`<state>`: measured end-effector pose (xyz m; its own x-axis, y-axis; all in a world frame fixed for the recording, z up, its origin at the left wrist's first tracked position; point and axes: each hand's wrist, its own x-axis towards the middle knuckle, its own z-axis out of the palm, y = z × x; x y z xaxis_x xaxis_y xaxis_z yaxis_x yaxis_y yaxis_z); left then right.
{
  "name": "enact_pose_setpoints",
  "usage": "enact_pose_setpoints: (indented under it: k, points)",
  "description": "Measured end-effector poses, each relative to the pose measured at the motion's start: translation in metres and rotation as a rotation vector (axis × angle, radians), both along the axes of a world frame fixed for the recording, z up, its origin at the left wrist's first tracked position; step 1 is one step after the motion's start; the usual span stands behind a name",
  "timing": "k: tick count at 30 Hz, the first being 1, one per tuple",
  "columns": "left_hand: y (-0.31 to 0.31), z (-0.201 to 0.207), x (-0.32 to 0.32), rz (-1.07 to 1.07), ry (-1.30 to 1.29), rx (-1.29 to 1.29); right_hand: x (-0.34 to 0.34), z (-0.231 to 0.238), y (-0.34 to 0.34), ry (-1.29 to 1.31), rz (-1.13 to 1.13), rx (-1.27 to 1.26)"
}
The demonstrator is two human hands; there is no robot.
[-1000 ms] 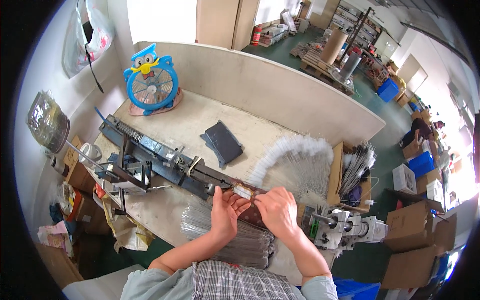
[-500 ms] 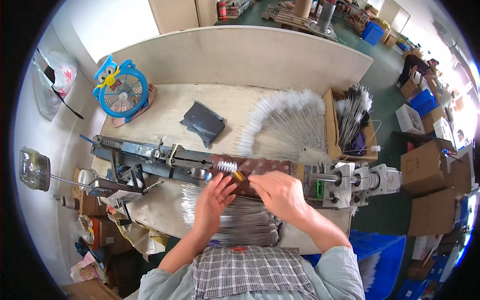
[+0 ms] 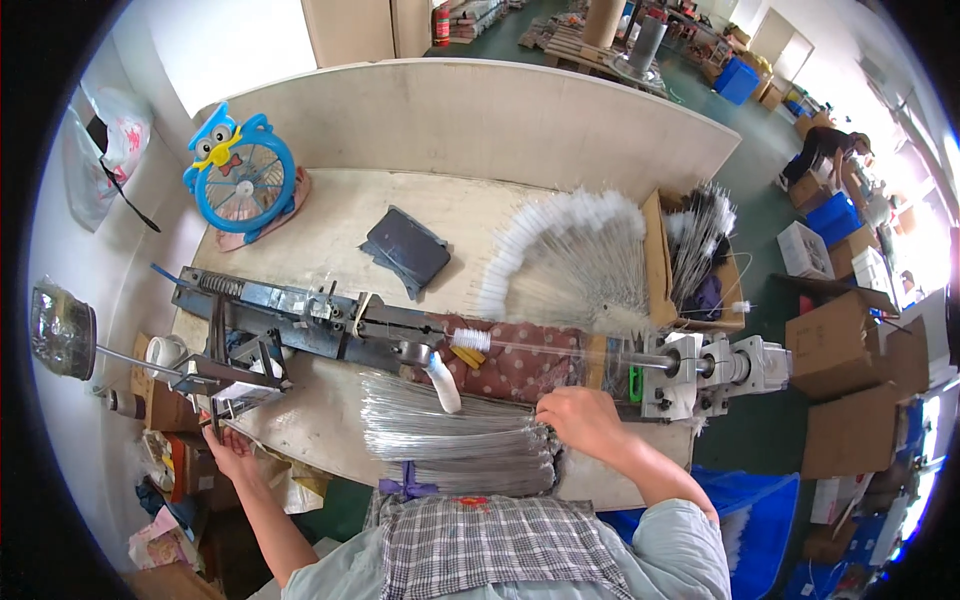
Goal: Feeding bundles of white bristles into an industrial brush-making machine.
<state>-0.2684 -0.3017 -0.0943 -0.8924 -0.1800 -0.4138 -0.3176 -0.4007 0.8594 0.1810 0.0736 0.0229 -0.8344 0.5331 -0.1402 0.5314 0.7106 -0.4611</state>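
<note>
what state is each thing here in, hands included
Left hand: at the metal frame's lower end, grip unclear
Right hand: bent, at the wire bundle's right end, grip unclear
Wire bundle: lying flat
White brush: level, stem blurred
White handle: tilted
Dark pouch: lying flat
Fan: upright
Cardboard box: open
Plastic bag: hanging

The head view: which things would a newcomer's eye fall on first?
Probably the bright blue bird-shaped fan, at the back left of the pale bench. Next, the arc of white-tipped wires spread at the back right, beside an open cardboard box. Nearer, the right hand is at the right end of a thick bundle of silvery wires.
</note>
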Motion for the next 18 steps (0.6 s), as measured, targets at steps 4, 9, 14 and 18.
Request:
enact_pose_setpoints:
  k: [4,9,14,18]
  points:
    - [0.047,0.005,0.045,0.084,-0.037,0.001,0.006,-0.003,0.000,-0.015,0.006,0.070]
    - [0.125,-0.003,0.133,-0.491,-0.110,0.424,0.013,0.000,0.001,0.066,-0.167,0.033]
    - [0.237,0.084,0.219,-0.922,-0.224,0.312,0.025,-0.008,0.006,0.173,-0.152,0.060]
    - [0.270,0.087,0.257,-1.098,-0.096,-0.001,0.035,-0.005,0.001,0.197,-0.064,0.122]
